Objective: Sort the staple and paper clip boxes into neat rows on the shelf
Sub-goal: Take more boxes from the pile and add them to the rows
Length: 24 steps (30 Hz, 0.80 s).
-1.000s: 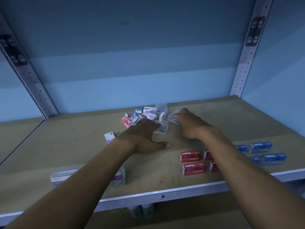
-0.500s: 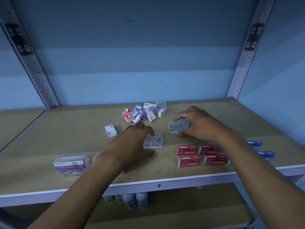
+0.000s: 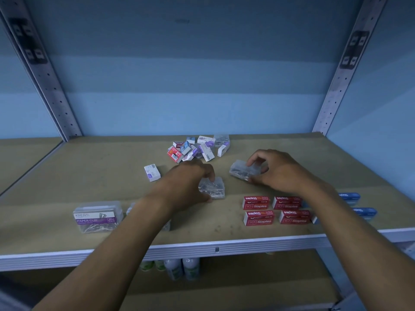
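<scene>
Left hand [image 3: 190,185] curled over a clear clip box [image 3: 212,188], fingers and thumb pinching it on the shelf [image 3: 89,176]; box's left part hidden under the fingers, long axis roughly 9-to-3. Right hand [image 3: 276,170] gripping a second clear box [image 3: 243,170] at 2 o'clock from the first, long axis 10-to-4, tilted; cannot tell if touching the board. Red staple boxes [image 3: 276,209] in two rows at 4 o'clock, long axes 9-to-3; blue boxes [image 3: 357,205] mostly hidden behind right forearm. Labelled paper clip box [image 3: 97,217] at 8 o'clock; neighbour behind left forearm unreadable. Mixed pile [image 3: 198,148] at 12 o'clock; lone white box [image 3: 152,172] at 10.
</scene>
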Available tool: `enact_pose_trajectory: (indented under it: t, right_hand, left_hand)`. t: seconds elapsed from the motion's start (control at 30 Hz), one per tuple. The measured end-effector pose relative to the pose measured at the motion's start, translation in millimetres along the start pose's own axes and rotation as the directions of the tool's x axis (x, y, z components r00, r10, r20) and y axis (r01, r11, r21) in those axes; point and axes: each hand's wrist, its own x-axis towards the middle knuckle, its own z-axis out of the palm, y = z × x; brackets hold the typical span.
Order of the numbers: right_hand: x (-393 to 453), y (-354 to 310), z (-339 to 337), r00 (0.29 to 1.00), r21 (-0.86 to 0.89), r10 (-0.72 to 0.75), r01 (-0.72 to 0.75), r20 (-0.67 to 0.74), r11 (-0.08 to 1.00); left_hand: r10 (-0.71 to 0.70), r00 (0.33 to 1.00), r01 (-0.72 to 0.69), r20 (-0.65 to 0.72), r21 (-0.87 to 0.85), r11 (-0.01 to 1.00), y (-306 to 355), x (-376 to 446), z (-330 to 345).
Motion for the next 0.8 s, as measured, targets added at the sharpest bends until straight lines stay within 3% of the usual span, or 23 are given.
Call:
enact_pose_trajectory:
  t: [0.3, 0.5, 0.8]
  right_hand:
    - [-11.5, -2.6, -14.2, 0.996, 0.138, 0.084, -0.08, -0.023, 0.987]
    - [-16.7, 4.0, -12.3, 0.99, 0.313, 0.132, -0.142, 0.052, 0.939]
    - [-21.5, 11.4, -14.7, 0.995, 0.136, 0.095, -0.1, 0.042, 0.986]
  left_hand:
    - [-0.01, 0.999, 0.008, -0.047, -0.05, 0.999, 4.7, -7.7, -7.1]
    - [-0.024, 0.998, 0.018, -0.057, -0.09, 0.996, 5.9, -7.8, -5.3]
    - [-0.051, 0.999, 0.052, 0.012, -0.056, 0.997, -0.3, -7.6, -4.9]
